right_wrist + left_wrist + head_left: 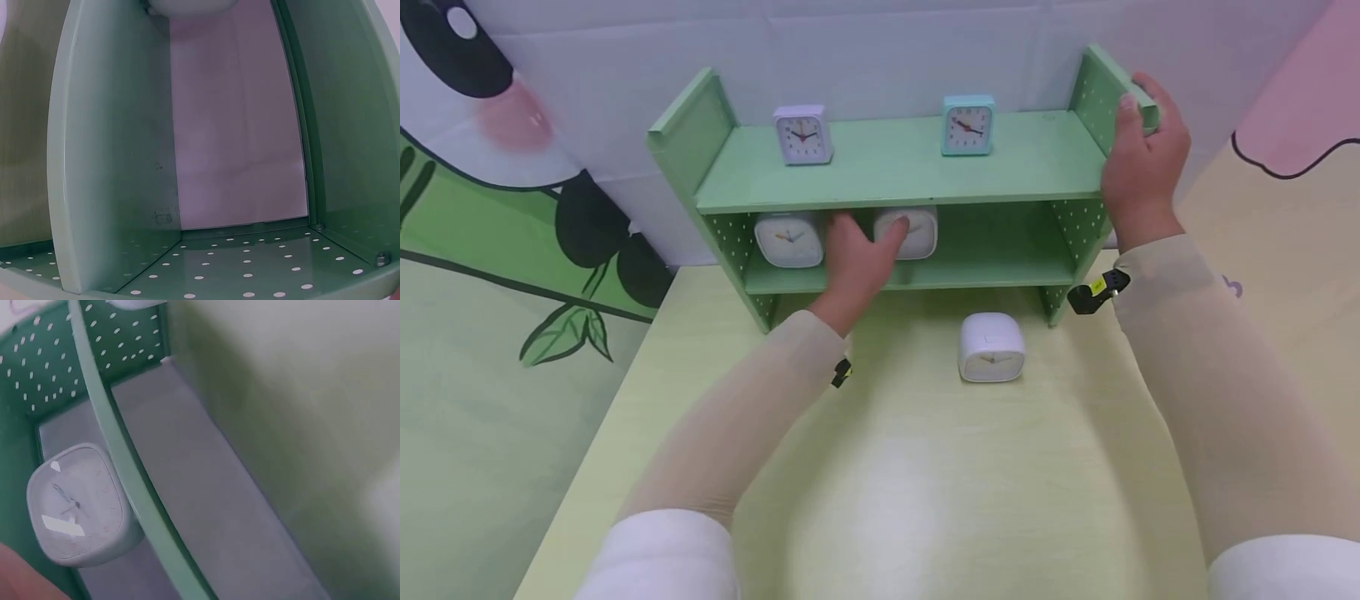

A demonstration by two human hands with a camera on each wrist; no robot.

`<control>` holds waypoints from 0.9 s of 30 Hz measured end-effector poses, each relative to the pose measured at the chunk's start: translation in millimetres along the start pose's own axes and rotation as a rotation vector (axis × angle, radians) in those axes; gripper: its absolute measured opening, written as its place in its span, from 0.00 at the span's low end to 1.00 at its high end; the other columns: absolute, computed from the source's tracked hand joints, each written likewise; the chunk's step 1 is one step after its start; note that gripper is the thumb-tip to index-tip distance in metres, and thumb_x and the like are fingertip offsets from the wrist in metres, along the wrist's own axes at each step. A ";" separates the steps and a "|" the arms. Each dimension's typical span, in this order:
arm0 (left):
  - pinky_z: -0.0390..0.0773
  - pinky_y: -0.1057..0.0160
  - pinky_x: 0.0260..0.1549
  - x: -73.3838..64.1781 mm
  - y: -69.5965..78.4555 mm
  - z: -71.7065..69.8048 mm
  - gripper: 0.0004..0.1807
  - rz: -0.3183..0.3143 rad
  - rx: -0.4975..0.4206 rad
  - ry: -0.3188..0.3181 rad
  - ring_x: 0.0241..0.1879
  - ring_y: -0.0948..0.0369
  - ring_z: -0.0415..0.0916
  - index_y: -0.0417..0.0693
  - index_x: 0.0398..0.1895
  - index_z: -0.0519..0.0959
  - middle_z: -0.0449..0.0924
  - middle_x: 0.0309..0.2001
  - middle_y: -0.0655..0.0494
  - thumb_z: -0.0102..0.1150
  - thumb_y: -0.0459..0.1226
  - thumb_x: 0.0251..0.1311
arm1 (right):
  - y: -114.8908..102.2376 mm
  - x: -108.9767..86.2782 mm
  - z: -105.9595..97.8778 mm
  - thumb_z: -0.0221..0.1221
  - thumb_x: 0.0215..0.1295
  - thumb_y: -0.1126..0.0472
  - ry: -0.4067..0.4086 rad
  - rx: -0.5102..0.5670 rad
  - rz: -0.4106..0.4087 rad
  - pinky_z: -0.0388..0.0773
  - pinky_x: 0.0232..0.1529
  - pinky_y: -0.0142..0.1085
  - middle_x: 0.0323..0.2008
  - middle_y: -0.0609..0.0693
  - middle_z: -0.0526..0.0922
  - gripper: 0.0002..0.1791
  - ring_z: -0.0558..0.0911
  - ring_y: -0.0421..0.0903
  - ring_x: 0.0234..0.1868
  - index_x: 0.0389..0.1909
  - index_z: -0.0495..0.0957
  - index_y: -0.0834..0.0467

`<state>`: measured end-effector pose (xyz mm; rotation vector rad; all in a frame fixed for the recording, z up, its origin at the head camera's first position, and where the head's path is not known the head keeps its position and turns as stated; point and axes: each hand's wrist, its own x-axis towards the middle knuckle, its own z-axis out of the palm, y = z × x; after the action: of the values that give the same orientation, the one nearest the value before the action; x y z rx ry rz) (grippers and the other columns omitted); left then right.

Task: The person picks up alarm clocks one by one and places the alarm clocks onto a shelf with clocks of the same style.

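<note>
My left hand (859, 260) reaches into the lower level of a green two-tier shelf (895, 179), between two white rounded clocks. Its thumb overlaps the face of the right white clock (921, 235); the other fingers are hidden under the upper board. The left white clock (789, 241) stands just left of that hand. In the left wrist view a white clock (78, 503) stands upright behind the board edge, a bit of skin (25, 578) close to its lower left corner. My right hand (1146, 162) grips the top of the shelf's right side panel (1097, 96).
A purple square clock (803, 135) and a turquoise one (967, 125) stand on the upper board. Another white clock (991, 348) sits on the pale wooden table (917, 475) before the shelf's right half. A patterned cloth (887, 50) hangs behind.
</note>
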<state>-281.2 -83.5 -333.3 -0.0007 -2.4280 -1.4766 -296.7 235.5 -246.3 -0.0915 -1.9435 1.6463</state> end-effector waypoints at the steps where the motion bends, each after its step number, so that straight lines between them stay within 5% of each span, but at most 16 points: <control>1: 0.62 0.61 0.68 -3.5 -1.0 -4.2 0.48 0.000 0.023 -0.024 0.71 0.60 0.60 0.51 0.76 0.56 0.63 0.71 0.55 0.65 0.60 0.60 | 0.0 0.3 0.1 0.48 0.81 0.52 -0.001 0.004 0.000 0.77 0.58 0.36 0.62 0.49 0.76 0.24 0.78 0.41 0.57 0.74 0.70 0.46; 8: 0.60 0.53 0.71 -26.2 -12.0 -33.2 0.49 0.042 0.158 -0.150 0.74 0.55 0.57 0.49 0.79 0.55 0.59 0.75 0.53 0.64 0.60 0.62 | -4.6 -5.8 -2.6 0.47 0.81 0.52 0.003 -0.020 -0.003 0.76 0.59 0.36 0.62 0.49 0.75 0.24 0.78 0.41 0.57 0.74 0.69 0.46; 13: 0.61 0.51 0.70 -31.8 -18.6 -68.5 0.44 0.039 0.113 -0.169 0.72 0.50 0.60 0.47 0.74 0.61 0.64 0.72 0.49 0.64 0.60 0.64 | -1.7 -4.4 -8.2 0.48 0.81 0.51 -0.007 -0.066 0.007 0.78 0.54 0.34 0.62 0.47 0.76 0.24 0.79 0.40 0.53 0.74 0.69 0.44; 17: 0.71 0.54 0.60 -29.0 -23.4 -105.4 0.29 0.104 0.043 -0.119 0.59 0.52 0.71 0.41 0.61 0.73 0.75 0.58 0.47 0.62 0.53 0.68 | -2.7 -4.3 -14.7 0.48 0.80 0.47 -0.075 -0.164 0.029 0.77 0.57 0.35 0.66 0.47 0.73 0.26 0.77 0.41 0.56 0.76 0.66 0.38; 21: 0.75 0.62 0.43 -26.3 -19.8 -141.1 0.16 0.169 0.098 -0.049 0.43 0.57 0.75 0.44 0.47 0.78 0.79 0.43 0.51 0.56 0.48 0.71 | -4.7 -12.3 -27.2 0.52 0.77 0.45 -0.153 -0.235 0.060 0.72 0.64 0.38 0.70 0.48 0.69 0.33 0.72 0.41 0.62 0.80 0.56 0.36; 27: 0.70 0.67 0.36 -13.0 -2.6 -190.9 0.10 0.233 0.214 0.173 0.35 0.62 0.73 0.48 0.38 0.79 0.77 0.33 0.58 0.51 0.43 0.70 | -4.8 -42.9 -30.7 0.55 0.74 0.54 -0.091 -0.208 -0.029 0.67 0.61 0.32 0.63 0.43 0.69 0.31 0.70 0.38 0.59 0.75 0.62 0.48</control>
<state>-221.0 -248.5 -257.2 -0.1017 -2.3415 -1.0681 -245.3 243.8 -256.3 -0.0696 -2.1704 1.4479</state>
